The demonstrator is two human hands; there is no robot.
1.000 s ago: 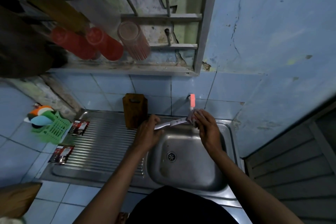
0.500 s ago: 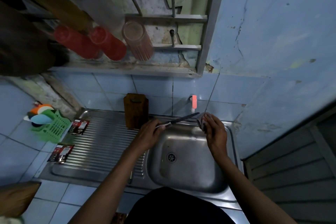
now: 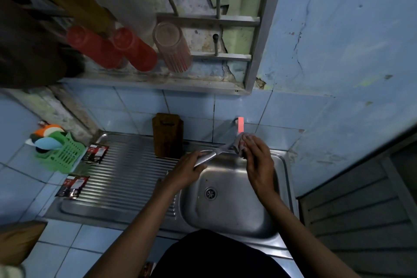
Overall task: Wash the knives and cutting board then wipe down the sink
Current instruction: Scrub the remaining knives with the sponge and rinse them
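Over the steel sink [image 3: 228,216] my left hand [image 3: 188,170] grips the metal handle of a knife [image 3: 214,153], its blade pointing up and right toward the tap. My right hand [image 3: 257,162] holds a grey cloth [image 3: 239,144] wrapped round the blade's far end, just under the pink tap [image 3: 240,124]. A brown wooden cutting board [image 3: 167,134] stands upright against the tiled wall at the back of the drainboard, left of the knife.
A ribbed drainboard [image 3: 126,176] lies left of the basin, with two small sachets [image 3: 94,153] [image 3: 72,186] at its left edge. A green basket [image 3: 61,156] with sponges sits further left. Red and pink cups [image 3: 135,49] hang on a rack overhead.
The cloth in my right hand has come back onto the blade's end after being apart from the tip half a second ago. The knife stays angled toward the tap.
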